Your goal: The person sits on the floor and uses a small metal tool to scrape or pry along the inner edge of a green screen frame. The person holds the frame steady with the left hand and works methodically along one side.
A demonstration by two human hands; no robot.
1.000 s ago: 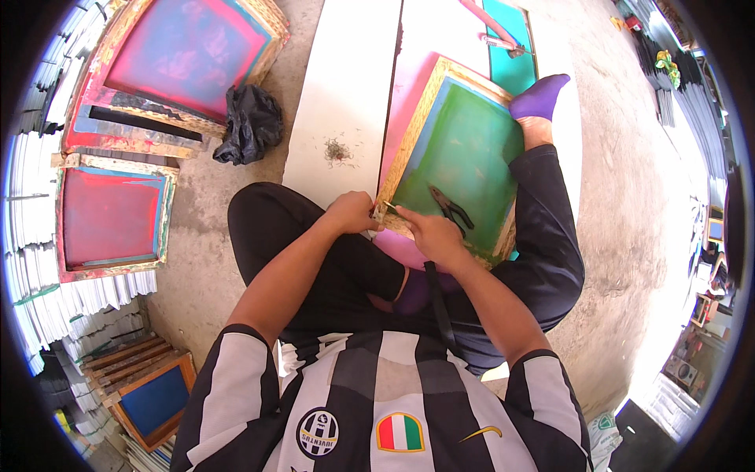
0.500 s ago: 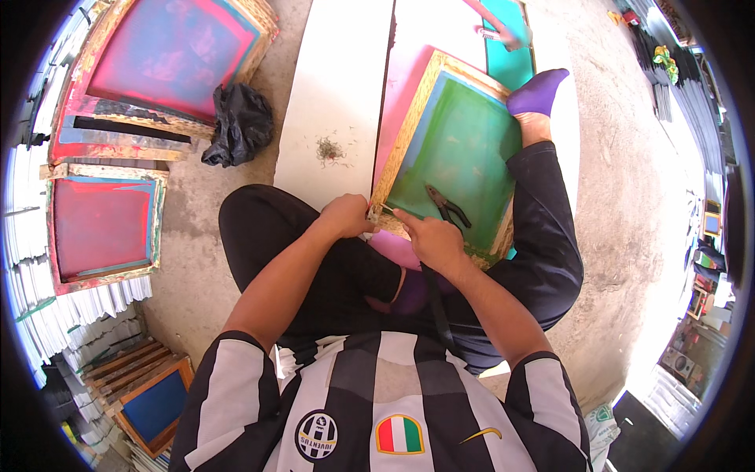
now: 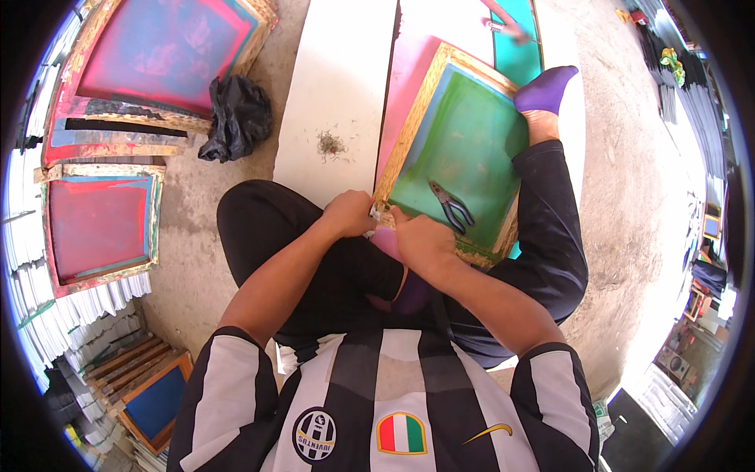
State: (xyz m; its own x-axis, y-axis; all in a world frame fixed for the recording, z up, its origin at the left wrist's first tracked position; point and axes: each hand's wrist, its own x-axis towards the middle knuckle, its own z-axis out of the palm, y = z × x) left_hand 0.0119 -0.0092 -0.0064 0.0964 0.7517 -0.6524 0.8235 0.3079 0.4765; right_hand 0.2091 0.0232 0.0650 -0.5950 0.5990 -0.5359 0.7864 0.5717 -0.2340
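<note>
A wooden-framed printing screen (image 3: pixel 470 118) with green mesh lies tilted across the board in front of me, its near-left corner between my hands. My left hand (image 3: pixel 348 214) is closed at that corner, with a small pale thing at its fingertips that is too small to name. My right hand (image 3: pixel 425 242) is at the same corner, fingers curled and thumb or forefinger against the wood; what it grips is hidden. Dark-handled pliers (image 3: pixel 451 207) rest with jaws apart on the mesh. My purple-socked foot (image 3: pixel 546 90) touches the frame's far right side.
Small scraps (image 3: pixel 330 146) lie on the white board (image 3: pixel 334 71). Beyond the screen is what looks like a hammer (image 3: pixel 507 25). To the left are a black plastic bag (image 3: pixel 237 118), a large pink-and-blue screen (image 3: pixel 157 59) and a smaller red screen (image 3: pixel 98 224). Concrete floor (image 3: pixel 629 197) stretches to the right.
My right hand has turned and drawn slightly closer to the frame corner. The left hand stays at the corner. The whole view has shifted slightly; the pliers still rest on the mesh.
</note>
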